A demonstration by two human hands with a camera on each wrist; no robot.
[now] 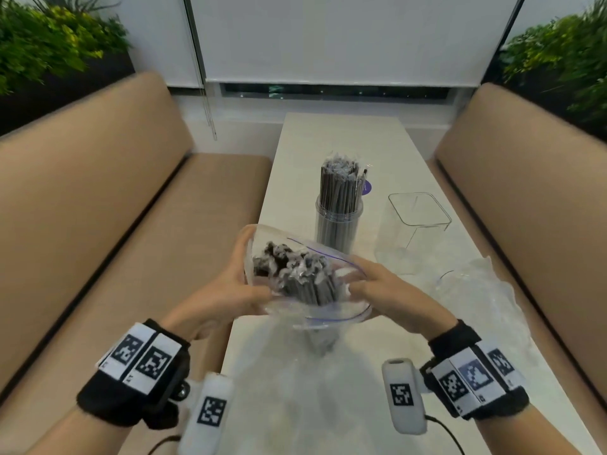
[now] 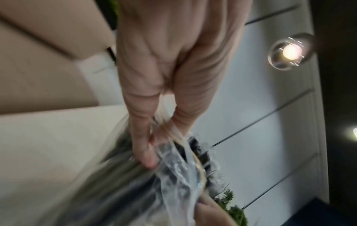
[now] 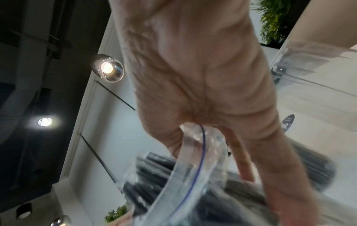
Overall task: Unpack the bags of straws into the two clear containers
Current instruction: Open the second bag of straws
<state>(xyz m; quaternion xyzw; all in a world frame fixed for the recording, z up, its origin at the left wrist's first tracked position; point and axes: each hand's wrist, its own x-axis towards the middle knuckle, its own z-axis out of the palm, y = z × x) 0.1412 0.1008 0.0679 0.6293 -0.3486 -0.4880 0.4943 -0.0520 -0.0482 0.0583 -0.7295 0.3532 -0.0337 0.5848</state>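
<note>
Wrist bands with black-and-white markers closest in the head view, then both hands raised over the near end of a white table [image 1: 345,142]. Left hand [image 1: 226,290] and right hand [image 1: 391,292] each gripping one side of the mouth of a clear zip bag [image 1: 308,310], stretched wide open, wrapped dark straws [image 1: 295,274] bunched upright inside. Farther back, a round clear container [image 1: 338,224] packed with upright straws; to its right, a square clear container [image 1: 415,224] holding nothing; an emptied, crumpled bag [image 1: 476,290] near the right edge. Tan benches [image 1: 98,192] along both sides. From the left wrist, blurred: thumb and fingers [image 2: 144,152] pinching the bag's plastic [image 2: 173,175], dark straws beneath. From the right wrist: fingers [image 3: 245,160] curled over the bag's blue-lined rim [image 3: 201,152], straws [image 3: 154,168] just below.
</note>
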